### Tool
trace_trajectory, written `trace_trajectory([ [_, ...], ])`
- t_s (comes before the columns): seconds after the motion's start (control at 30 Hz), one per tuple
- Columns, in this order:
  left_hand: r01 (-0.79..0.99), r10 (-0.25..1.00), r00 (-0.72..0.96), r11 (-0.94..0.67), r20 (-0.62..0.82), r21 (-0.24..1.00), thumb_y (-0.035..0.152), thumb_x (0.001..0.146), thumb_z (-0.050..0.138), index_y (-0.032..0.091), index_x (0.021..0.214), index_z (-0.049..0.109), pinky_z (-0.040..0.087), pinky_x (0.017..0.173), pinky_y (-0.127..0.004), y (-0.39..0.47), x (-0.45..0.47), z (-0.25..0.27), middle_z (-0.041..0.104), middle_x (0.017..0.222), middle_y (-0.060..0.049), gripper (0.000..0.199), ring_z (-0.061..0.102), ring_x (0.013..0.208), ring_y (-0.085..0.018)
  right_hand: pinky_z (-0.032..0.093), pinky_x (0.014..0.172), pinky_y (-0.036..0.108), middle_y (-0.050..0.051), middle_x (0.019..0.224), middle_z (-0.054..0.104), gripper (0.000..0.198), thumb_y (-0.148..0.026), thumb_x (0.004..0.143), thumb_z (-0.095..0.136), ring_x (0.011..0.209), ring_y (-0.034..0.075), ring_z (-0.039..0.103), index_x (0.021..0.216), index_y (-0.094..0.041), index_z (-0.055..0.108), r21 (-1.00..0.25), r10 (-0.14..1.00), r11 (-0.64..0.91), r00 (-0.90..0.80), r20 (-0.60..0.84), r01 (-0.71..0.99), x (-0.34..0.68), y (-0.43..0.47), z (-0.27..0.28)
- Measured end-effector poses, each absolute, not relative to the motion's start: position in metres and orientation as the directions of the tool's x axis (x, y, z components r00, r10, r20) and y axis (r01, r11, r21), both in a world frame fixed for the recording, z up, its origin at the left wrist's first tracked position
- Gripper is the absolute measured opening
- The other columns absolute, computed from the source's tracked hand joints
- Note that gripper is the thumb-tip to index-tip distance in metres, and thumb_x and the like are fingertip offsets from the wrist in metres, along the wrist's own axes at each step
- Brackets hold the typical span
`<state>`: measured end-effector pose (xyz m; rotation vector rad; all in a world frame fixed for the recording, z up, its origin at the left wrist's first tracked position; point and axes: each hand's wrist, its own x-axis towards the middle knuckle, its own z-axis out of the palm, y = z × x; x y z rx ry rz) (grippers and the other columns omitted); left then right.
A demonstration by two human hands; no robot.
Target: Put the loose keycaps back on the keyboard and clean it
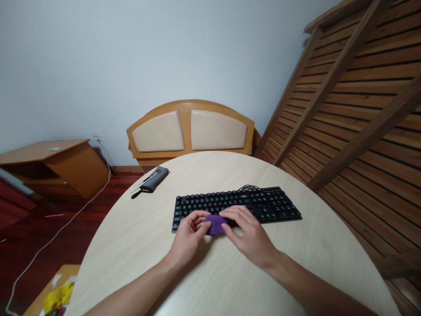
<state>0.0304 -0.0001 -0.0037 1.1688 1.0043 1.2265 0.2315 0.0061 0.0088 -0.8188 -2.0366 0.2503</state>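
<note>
Cloth sits between left hand and right hand, by the near edge of the keyboard on the counter; the fingers of each pinch one side. Light, even pinches and level thumbs should keep it flat.
</note>
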Motion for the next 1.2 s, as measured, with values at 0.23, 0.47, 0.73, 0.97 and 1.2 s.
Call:
trace_trajectory([
  [0.23,-0.059,0.981,0.157,-0.108,0.116,0.992,0.034,0.076,0.079,0.018,0.102,0.065,0.052,0.082,-0.034,-0.004,0.03,0.0,0.071,0.094,-0.006,0.033,0.066,0.087,-0.019,0.054,0.089,0.041,0.005,0.099,0.07,0.009,-0.024,0.095,0.063,0.101,0.022,0.063,0.102,-0.025,0.068,-0.56,0.701,0.713,-0.396,0.593,0.422,0.231,0.009,0.004],
  [0.47,0.298,0.929,0.038,-0.362,0.368,0.883,0.023,0.084,0.061,0.019,0.09,0.063,0.049,0.069,-0.03,0.011,0.0,0.008,0.066,0.083,-0.003,0.007,0.061,0.075,-0.017,0.047,0.105,0.049,0.008,0.12,0.07,0.027,-0.028,0.094,0.062,0.121,0.026,0.059,0.12,-0.024,0.063,-0.43,0.694,0.715,-0.486,0.532,0.551,0.25,0.025,0.004],
  [0.73,0.738,0.787,-0.119,-0.338,0.605,0.584,0.019,0.082,0.058,0.019,0.093,0.064,0.051,0.08,-0.034,0.064,-0.083,-0.005,0.065,0.091,-0.004,0.012,0.062,0.086,-0.02,0.019,0.122,0.059,0.01,0.163,0.031,0.087,-0.062,0.081,0.068,0.15,0.035,0.026,0.154,-0.027,0.038,-0.234,0.795,0.597,-0.527,0.301,0.767,0.295,0.061,-0.008],
  [0.97,0.714,0.858,0.064,-0.396,0.509,0.577,0.023,0.087,0.055,0.02,0.097,0.064,0.051,0.087,-0.036,0.072,-0.079,-0.018,0.066,0.101,-0.006,0.013,0.062,0.095,-0.022,0.017,0.121,0.062,0.01,0.165,0.028,0.093,-0.07,0.078,0.066,0.151,0.039,0.02,0.156,-0.03,0.035,-0.186,0.815,0.569,-0.52,0.257,0.801,0.298,0.063,-0.016],
  [1.2,0.689,0.879,0.149,-0.421,0.453,0.59,0.035,0.093,0.058,0.02,0.103,0.068,0.047,0.103,-0.044,0.072,-0.08,-0.018,0.064,0.117,-0.011,0.021,0.062,0.111,-0.025,0.02,0.12,0.063,0.01,0.163,0.032,0.089,-0.07,0.079,0.065,0.15,0.039,0.024,0.155,-0.031,0.037,-0.181,0.811,0.569,-0.511,0.284,0.802,0.297,0.061,-0.017],
])
